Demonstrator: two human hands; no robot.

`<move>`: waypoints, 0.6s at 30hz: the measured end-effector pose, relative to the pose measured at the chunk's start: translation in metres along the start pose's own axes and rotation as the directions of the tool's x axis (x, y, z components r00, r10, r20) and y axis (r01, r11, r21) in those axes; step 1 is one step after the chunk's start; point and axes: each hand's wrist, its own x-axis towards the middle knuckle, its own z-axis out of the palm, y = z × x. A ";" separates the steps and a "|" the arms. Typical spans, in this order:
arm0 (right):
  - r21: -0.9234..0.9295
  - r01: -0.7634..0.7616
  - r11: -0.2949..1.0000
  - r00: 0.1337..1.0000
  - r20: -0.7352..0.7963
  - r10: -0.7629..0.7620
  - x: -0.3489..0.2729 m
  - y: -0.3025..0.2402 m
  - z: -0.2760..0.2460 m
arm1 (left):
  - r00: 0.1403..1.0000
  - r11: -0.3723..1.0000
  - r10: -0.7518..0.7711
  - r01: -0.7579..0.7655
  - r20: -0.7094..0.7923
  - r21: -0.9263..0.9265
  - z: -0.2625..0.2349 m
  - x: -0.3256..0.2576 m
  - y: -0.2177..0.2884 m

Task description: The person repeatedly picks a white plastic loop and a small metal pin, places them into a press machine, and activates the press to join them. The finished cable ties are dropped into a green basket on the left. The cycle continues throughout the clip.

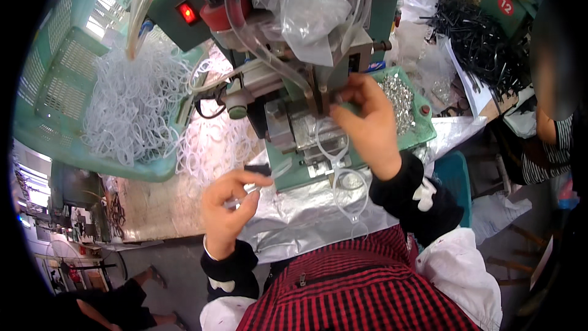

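The left hand (229, 205) is raised in front of the chest, fingers curled and pinched together at the thumb, wrist bent slightly back. The right hand (367, 119) reaches farther forward and higher, palm down, fingertips pinched together. Both forearms, in black sleeves, come up from the lower edge.

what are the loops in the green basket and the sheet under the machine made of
Loops: likely soft clear plastic tubing, translucent white and limp in a tangled heap. Green basket: moulded plastic with slotted walls. Sheet: looks like silvery foil or metallised film, crinkled and shiny.
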 end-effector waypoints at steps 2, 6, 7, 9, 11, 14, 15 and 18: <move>0.033 -0.031 0.999 0.999 -0.019 0.032 -0.006 -0.004 0.001 | 0.980 0.986 -0.055 0.023 -0.192 -0.165 0.008 -0.012 -0.017; 0.138 -0.126 0.982 0.991 -0.032 0.131 -0.009 -0.013 0.005 | 0.893 0.996 0.086 -0.076 -0.441 0.042 0.011 0.000 -0.011; 0.127 -0.133 0.983 0.990 -0.021 0.137 -0.008 -0.012 0.006 | 0.878 0.974 0.222 -0.181 -0.425 0.135 0.009 0.003 0.003; 0.259 -0.190 0.947 0.980 -0.002 0.197 -0.008 -0.020 0.012 | 0.822 0.878 0.454 -0.347 -0.343 0.329 0.011 0.009 0.039; 0.271 -0.192 0.943 0.978 -0.027 0.206 -0.010 -0.028 0.019 | 0.689 0.657 0.718 -0.627 -0.095 0.418 0.014 0.016 0.047; 0.212 -0.183 0.960 0.980 -0.037 0.195 -0.016 -0.043 0.017 | 0.568 0.351 0.769 -0.759 0.293 0.548 0.030 0.025 0.063; 0.170 -0.143 0.975 0.989 0.000 0.145 -0.020 -0.050 0.016 | 0.497 0.271 0.792 -0.807 0.355 0.524 0.040 0.026 0.060; -0.021 -0.155 0.988 0.973 0.169 0.156 -0.016 -0.056 -0.009 | 0.408 0.233 0.845 -0.862 0.345 0.450 0.087 0.041 0.055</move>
